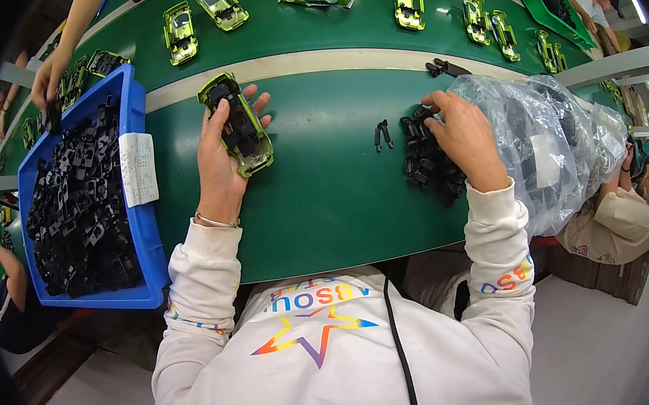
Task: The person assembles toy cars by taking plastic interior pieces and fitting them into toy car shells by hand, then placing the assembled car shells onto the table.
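Note:
My left hand [224, 146] is closed around a lime-green toy car body shell [242, 128], its black inner side turned up and the thumb lying on it. At the right, my right hand [460, 133] reaches over a pile of small black plastic parts [427, 154]. Its fingers are curled at the pile's far edge; whether a part is pinched between them is hidden. Two small black pieces [383, 135] lie apart on the green table [320, 171], left of the pile.
A blue bin [158, 265] full of black parts stands at the left, with another person's hand [51, 79] at its far end. A clear plastic bag [548, 154] lies at the right. Beyond a pale strip, several green car shells [221, 5] rest on a green surface.

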The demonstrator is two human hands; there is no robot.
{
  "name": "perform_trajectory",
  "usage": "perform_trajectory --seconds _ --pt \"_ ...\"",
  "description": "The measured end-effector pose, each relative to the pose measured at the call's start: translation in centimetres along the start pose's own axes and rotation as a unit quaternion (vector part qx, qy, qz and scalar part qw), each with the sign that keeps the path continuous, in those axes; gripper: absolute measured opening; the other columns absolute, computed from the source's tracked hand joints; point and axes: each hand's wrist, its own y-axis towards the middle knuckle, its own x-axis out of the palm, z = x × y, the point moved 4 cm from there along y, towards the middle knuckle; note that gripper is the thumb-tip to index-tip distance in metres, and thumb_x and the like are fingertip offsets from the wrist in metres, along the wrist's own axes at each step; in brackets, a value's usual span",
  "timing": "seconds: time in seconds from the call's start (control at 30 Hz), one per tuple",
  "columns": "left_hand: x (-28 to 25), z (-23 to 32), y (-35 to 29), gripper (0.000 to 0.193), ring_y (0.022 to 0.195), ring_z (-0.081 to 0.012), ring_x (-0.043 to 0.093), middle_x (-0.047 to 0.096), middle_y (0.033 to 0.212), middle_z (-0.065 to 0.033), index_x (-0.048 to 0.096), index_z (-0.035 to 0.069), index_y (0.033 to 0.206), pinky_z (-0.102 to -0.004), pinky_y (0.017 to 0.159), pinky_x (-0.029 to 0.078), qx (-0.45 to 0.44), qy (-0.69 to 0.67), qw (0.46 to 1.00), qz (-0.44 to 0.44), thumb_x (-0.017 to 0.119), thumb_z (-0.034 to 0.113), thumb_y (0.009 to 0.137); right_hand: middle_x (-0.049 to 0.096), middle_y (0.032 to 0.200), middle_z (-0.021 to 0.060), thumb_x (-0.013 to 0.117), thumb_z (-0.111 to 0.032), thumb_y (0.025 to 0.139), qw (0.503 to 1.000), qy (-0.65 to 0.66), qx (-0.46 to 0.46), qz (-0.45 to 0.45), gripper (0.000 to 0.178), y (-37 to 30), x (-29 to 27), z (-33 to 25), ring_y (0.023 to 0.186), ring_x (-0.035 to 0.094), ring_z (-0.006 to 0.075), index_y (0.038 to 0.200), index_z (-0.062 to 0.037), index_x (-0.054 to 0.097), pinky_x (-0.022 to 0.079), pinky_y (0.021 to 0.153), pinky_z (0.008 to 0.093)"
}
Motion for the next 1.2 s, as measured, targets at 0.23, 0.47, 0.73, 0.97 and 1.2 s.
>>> perform_trajectory --seconds 0.23,0.47,0.73,0.97,1.2 --pt "-0.3 0.0 -0.1 0.035 0.108 -0.0312 0.066 0.062 0.122 -0.0184 0.047 0.006 0.133 -0.0394 0.083 0.058 -0.011 0.009 1.000 -0.012 0.050 0.023 0.103 0.065 0.089 0.0096 0.072 -0.013 0.081 0.981 0.153 0.031 -0.114 0.034 1.0 1.0 -0.1 0.083 0.063 0.0295 0.114 -0.0102 0.067 0.051 0.073 0.0400" --pt "-0.4 -0.6 0.1 0.051 0.114 -0.0335 0.061 0.059 0.128 -0.0188 0.044 0.002 0.138 -0.0468 0.095 0.052 -0.015 -0.077 0.997 -0.019 0.032 0.040 0.107 0.060 0.087 0.0002 0.073 -0.009 0.085 0.874 0.470 0.025 -0.117 0.034 2.2 0.5 -5.7 0.073 0.062 0.0099 0.118 -0.0032 0.066 0.050 0.066 0.0243" --pt "0.4 0.6 -0.7 0.037 0.108 -0.0185 0.059 0.057 0.120 -0.0108 0.042 0.005 0.131 -0.0333 0.097 0.047 0.087 -0.059 0.994 -0.031 0.038 0.032 0.107 0.062 0.085 0.0005 0.074 -0.013 0.086 0.758 0.634 -0.002 -0.155 0.034 3.8 4.5 -19.3 0.068 0.063 0.0094 0.116 0.0016 0.065 0.053 0.062 0.0226" --pt "0.3 1.1 -0.8 0.040 0.116 -0.0224 0.057 0.056 0.127 -0.0133 0.039 0.004 0.137 -0.0368 0.101 0.045 0.093 -0.044 0.994 -0.038 0.031 0.030 0.108 0.063 0.082 0.0054 0.076 -0.014 0.085 0.802 0.587 -0.006 -0.113 0.035 4.6 3.6 -21.8 0.061 0.065 0.0111 0.113 0.0013 0.060 0.050 0.053 0.0229" --pt "0.2 1.0 -0.6 0.041 0.118 -0.0233 0.057 0.056 0.127 -0.0133 0.039 0.004 0.137 -0.0383 0.101 0.046 0.103 -0.063 0.992 -0.038 0.027 0.031 0.108 0.065 0.083 0.0070 0.075 -0.012 0.086 0.766 0.631 0.036 -0.117 0.032 4.1 3.9 -21.2 0.061 0.065 0.0105 0.108 0.0064 0.060 0.051 0.052 0.0215"
